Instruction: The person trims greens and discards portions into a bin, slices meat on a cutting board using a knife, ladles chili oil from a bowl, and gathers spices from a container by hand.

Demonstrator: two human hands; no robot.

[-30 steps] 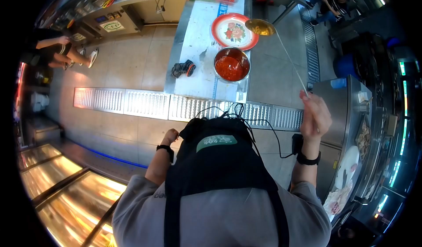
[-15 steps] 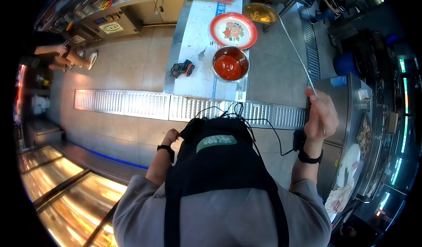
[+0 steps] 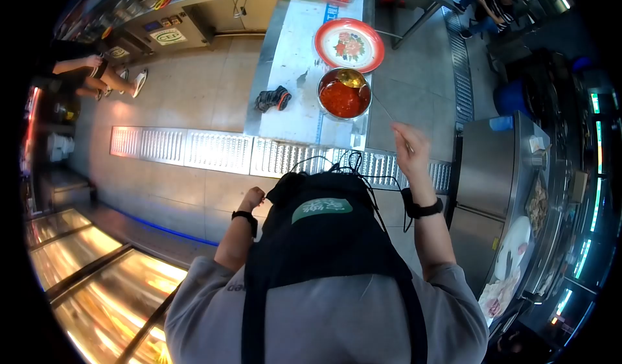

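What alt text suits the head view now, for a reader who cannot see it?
A person's right hand holds a long-handled ladle, its bowl seen within the rim of a metal pot of red sauce on a table. A red-rimmed floral plate sits beside the pot, and the left hand is near the black apron.

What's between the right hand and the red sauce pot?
The ladle's handle: it runs from the right hand to the pot, with floor behind it, in the head view.
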